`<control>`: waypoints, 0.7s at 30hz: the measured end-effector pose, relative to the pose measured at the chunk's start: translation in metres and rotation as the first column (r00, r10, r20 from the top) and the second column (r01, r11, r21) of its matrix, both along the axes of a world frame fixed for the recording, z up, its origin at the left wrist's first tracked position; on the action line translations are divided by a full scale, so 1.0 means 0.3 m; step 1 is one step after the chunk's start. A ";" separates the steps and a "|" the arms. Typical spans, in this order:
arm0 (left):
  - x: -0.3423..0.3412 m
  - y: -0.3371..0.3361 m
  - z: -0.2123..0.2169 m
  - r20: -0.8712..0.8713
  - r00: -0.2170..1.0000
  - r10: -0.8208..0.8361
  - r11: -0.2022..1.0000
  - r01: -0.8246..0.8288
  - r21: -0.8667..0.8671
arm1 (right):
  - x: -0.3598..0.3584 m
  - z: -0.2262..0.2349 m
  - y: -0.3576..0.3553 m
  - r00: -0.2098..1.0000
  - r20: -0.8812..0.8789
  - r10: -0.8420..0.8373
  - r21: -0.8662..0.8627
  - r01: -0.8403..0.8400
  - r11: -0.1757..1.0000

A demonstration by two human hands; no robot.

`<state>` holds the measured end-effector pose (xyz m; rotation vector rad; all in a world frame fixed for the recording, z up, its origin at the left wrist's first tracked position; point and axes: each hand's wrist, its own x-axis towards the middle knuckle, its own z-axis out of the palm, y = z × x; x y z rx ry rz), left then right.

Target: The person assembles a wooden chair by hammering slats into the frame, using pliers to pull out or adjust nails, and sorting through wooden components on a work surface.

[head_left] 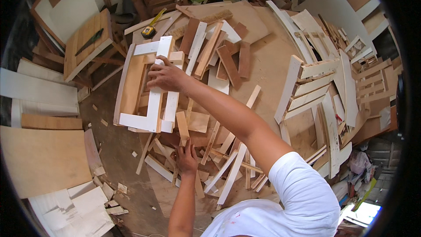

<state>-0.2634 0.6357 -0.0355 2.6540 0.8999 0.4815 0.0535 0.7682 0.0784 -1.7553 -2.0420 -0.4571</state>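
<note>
My right hand point(169, 75) reaches far to the left, its fingers curled over the edge of a white-painted wooden frame point(154, 105). The frame stands tilted, with bare wood on its inner side. Nearer to me, my left hand point(187, 160) pinches the lower end of a short bare wood block point(182, 125). The block points up and away, close to the frame's near right corner. Part of the left fingertips' grip is hidden behind the hand. Loose white and brown wood strips point(232, 173) lie around the left hand.
A yellow tape measure point(148, 31) lies beyond the frame. Brown offcuts point(229, 66) are heaped on the plywood sheet point(258, 74). Slatted white wood assemblies point(309, 85) stand at the right. At left are a wooden stool point(87, 44), a large board point(44, 160) and scattered floor scraps point(123, 188).
</note>
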 end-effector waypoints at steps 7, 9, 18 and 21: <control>0.026 0.010 0.009 0.094 0.995 -0.029 0.995 0.019 0.101 | 0.258 -0.064 0.113 0.987 0.151 -0.055 -0.092 0.069 0.993; 0.027 0.023 0.013 0.110 0.993 -0.038 0.993 0.025 0.118 | 0.264 -0.048 0.121 0.987 0.154 -0.034 -0.145 0.057 0.988; 0.022 0.012 0.033 0.087 0.995 -0.050 0.996 0.044 0.074 | 0.135 0.097 0.004 0.992 0.125 -0.032 -0.312 0.070 0.948; 0.021 0.020 0.022 0.105 0.994 -0.040 0.995 0.030 0.096 | 0.146 0.120 -0.025 0.997 -0.015 -0.071 -0.145 0.068 0.987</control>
